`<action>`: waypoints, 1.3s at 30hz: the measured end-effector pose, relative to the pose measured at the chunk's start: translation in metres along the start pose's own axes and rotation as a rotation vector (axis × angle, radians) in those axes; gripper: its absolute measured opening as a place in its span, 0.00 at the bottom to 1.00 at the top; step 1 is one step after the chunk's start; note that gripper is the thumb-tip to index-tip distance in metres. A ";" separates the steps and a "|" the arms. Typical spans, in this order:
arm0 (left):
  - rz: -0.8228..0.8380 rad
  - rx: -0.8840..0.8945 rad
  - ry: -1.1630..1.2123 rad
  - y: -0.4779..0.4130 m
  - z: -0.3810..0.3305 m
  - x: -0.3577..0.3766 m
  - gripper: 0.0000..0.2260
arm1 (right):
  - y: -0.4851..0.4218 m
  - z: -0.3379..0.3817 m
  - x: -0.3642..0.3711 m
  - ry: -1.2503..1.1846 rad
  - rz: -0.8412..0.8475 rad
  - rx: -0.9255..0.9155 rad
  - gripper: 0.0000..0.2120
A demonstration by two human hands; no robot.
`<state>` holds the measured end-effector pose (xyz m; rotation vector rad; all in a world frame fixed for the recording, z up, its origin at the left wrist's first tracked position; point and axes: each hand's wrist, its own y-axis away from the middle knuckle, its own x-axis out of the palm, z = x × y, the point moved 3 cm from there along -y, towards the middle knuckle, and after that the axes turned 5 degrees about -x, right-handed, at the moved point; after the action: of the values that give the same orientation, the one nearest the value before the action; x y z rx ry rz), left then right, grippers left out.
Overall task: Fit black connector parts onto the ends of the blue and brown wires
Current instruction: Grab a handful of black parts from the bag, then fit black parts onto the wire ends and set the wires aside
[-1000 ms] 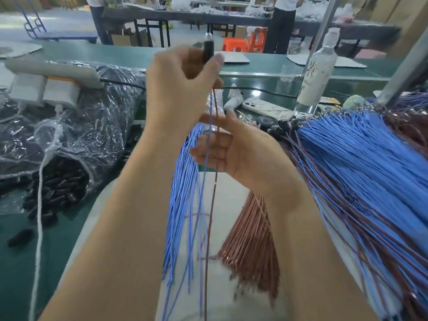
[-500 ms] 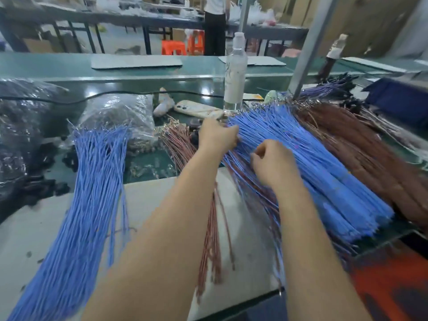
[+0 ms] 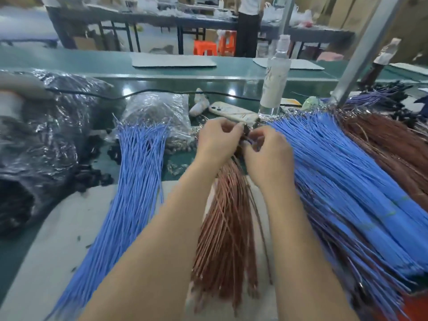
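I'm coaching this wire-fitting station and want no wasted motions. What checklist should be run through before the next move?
1. Black connector part pinched between fingertips of left hand and right hand: ok.
2. Wire end seated in it: cannot tell, fingers hide it.
3. Colour of the held wire: cannot tell.
4. Blue wire bundle lying left of the left forearm: ok.
5. Brown wire bundle lying below the hands: ok.
6. Plastic bag of black parts at far left: ok.
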<state>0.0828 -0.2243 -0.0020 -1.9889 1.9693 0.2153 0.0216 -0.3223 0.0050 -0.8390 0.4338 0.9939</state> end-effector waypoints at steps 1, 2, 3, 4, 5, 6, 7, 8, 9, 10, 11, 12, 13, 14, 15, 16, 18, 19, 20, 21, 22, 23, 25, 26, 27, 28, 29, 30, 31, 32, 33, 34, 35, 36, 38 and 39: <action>-0.057 -0.013 0.081 0.000 0.003 -0.022 0.07 | -0.002 0.019 0.011 -0.071 0.020 -0.049 0.10; -0.124 -0.022 0.156 0.001 0.006 -0.046 0.08 | -0.003 0.039 0.024 -0.132 0.059 -0.089 0.09; -0.208 -0.029 0.221 0.002 0.011 -0.072 0.08 | -0.003 0.058 0.040 -0.168 0.112 -0.126 0.08; -0.303 -0.040 0.281 0.004 0.016 -0.098 0.09 | -0.003 0.076 0.057 -0.175 0.169 -0.162 0.08; -0.398 -0.058 0.348 0.006 0.023 -0.124 0.09 | -0.002 0.094 0.076 -0.166 0.232 -0.199 0.09; -0.483 -0.083 0.420 0.009 0.030 -0.149 0.08 | 0.000 0.111 0.096 -0.155 0.304 -0.238 0.10; -0.554 -0.107 0.499 0.012 0.038 -0.171 0.08 | 0.003 0.125 0.116 -0.137 0.381 -0.274 0.11; -0.611 -0.132 0.571 0.016 0.046 -0.190 0.08 | 0.008 0.137 0.134 -0.102 0.456 -0.300 0.12; -0.654 -0.161 0.619 0.020 0.054 -0.207 0.07 | 0.012 0.146 0.151 -0.057 0.520 -0.315 0.13; -0.682 -0.191 0.642 0.024 0.060 -0.221 0.07 | 0.016 0.153 0.166 -0.015 0.570 -0.321 0.14; -0.698 -0.214 0.656 0.027 0.066 -0.231 0.07 | 0.019 0.157 0.177 0.018 0.605 -0.323 0.16; -0.707 -0.227 0.668 0.029 0.071 -0.240 0.06 | 0.020 0.160 0.187 0.049 0.624 -0.329 0.18; -0.713 -0.232 0.677 0.031 0.074 -0.247 0.05 | 0.020 0.163 0.195 0.081 0.625 -0.339 0.18; -0.716 -0.233 0.678 0.031 0.077 -0.252 0.05 | 0.018 0.165 0.202 0.105 0.609 -0.351 0.19; -0.714 -0.234 0.677 0.029 0.078 -0.255 0.05 | 0.016 0.168 0.208 0.123 0.587 -0.363 0.19; -0.710 -0.234 0.681 0.028 0.080 -0.257 0.05 | 0.014 0.170 0.213 0.142 0.571 -0.380 0.20; -0.696 -0.233 0.707 0.024 0.081 -0.255 0.06 | 0.012 0.175 0.224 0.177 0.570 -0.422 0.21; -0.688 -0.234 0.718 0.022 0.082 -0.253 0.06 | 0.011 0.177 0.230 0.187 0.579 -0.439 0.21; -0.678 -0.236 0.719 0.020 0.083 -0.251 0.07 | 0.010 0.178 0.235 0.201 0.588 -0.447 0.20; -0.669 -0.238 0.716 0.018 0.083 -0.249 0.06 | 0.010 0.179 0.240 0.219 0.592 -0.452 0.19; -0.660 -0.239 0.715 0.017 0.084 -0.247 0.06 | 0.009 0.180 0.243 0.235 0.588 -0.456 0.17; -0.652 -0.239 0.720 0.016 0.084 -0.245 0.06 | 0.009 0.180 0.246 0.242 0.572 -0.464 0.15; -0.637 -0.241 0.719 0.014 0.085 -0.241 0.05 | 0.008 0.181 0.248 0.227 0.541 -0.476 0.11; -0.633 -0.239 0.696 0.014 0.085 -0.240 0.05 | 0.007 0.180 0.247 0.192 0.536 -0.464 0.09; -0.631 -0.227 0.660 0.014 0.084 -0.239 0.05 | 0.005 0.179 0.244 0.113 0.530 -0.424 0.08; -0.628 -0.203 0.601 0.014 0.084 -0.239 0.06 | 0.001 0.177 0.238 -0.015 0.521 -0.354 0.07; -0.614 -0.179 0.510 0.014 0.083 -0.239 0.06 | -0.004 0.174 0.228 -0.180 0.511 -0.261 0.06; -0.575 -0.160 0.397 0.014 0.082 -0.237 0.07 | -0.011 0.171 0.215 -0.360 0.500 -0.163 0.06; -0.504 -0.150 0.290 0.013 0.079 -0.234 0.07 | -0.018 0.166 0.199 -0.526 0.499 -0.079 0.06; -0.414 -0.149 0.210 0.013 0.076 -0.227 0.07 | -0.024 0.161 0.183 -0.646 0.519 -0.024 0.07; -0.324 -0.147 0.170 0.014 0.071 -0.219 0.07 | -0.029 0.155 0.167 -0.708 0.549 0.001 0.07; -0.250 -0.132 0.168 0.014 0.066 -0.209 0.07 | -0.033 0.148 0.153 -0.719 0.573 0.003 0.07; -0.199 -0.107 0.180 0.016 0.059 -0.199 0.06 | -0.035 0.140 0.141 -0.707 0.582 -0.007 0.08; -0.169 -0.078 0.178 0.017 0.052 -0.190 0.05 | -0.035 0.133 0.132 -0.692 0.582 -0.016 0.09; -0.143 -0.058 0.155 0.020 0.046 -0.171 0.03 | -0.031 0.116 0.115 -0.669 0.566 -0.025 0.11; -0.138 -0.081 0.189 0.022 0.045 -0.162 0.02 | -0.028 0.106 0.107 -0.661 0.547 -0.016 0.12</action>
<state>0.0615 -0.0561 0.0073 -2.2621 1.9506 0.0771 0.0942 -0.1877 0.0114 -0.3606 0.0758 1.7044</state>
